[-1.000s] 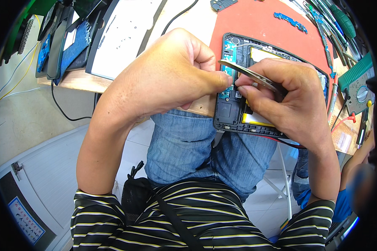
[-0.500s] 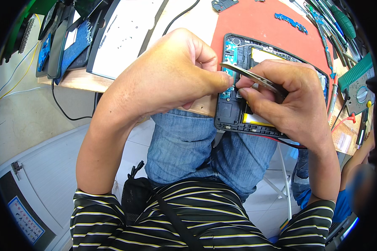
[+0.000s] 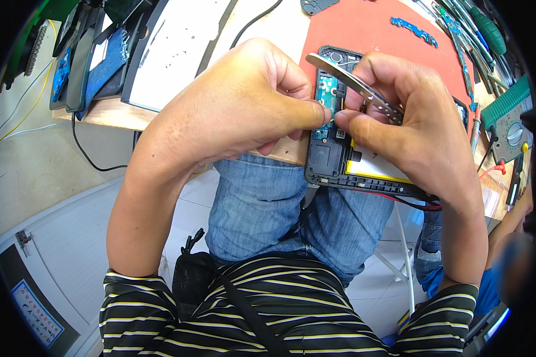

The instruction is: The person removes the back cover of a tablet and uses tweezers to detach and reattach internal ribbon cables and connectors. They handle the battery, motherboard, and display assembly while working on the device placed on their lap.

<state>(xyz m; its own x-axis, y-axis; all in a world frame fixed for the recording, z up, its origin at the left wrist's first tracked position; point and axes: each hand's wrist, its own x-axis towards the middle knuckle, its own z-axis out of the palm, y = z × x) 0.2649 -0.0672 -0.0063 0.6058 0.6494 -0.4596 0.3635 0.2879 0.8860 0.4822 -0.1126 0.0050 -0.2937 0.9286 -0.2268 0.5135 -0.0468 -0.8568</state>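
An opened tablet or phone (image 3: 324, 156) with a black frame lies across the table's near edge, its blue-green circuit board (image 3: 326, 89) and yellow-edged white battery (image 3: 375, 166) exposed. Over the board, my left hand (image 3: 262, 95) is closed in a pinch, thumb tip at the board's edge; what it pinches is hidden. My right hand (image 3: 402, 113) is closed around a thin flat metal tool (image 3: 354, 80) with a rounded end and small holes, which slants up to the left. The right thumb tip almost meets the left thumb. My right hand covers part of the device.
Under the device is a red mat (image 3: 363, 30) bearing a loose blue circuit board (image 3: 414, 31). At right are a multimeter (image 3: 512, 140), its probes and several hand tools (image 3: 470, 33). Stacked device parts (image 3: 95, 65) stand at left. Another person's arm (image 3: 509, 229) shows at lower right.
My right hand has shifted slightly and turned, swinging the metal tool's rounded end up and away. More of the battery shows now. My left hand stays nearly still, pinched at the board.
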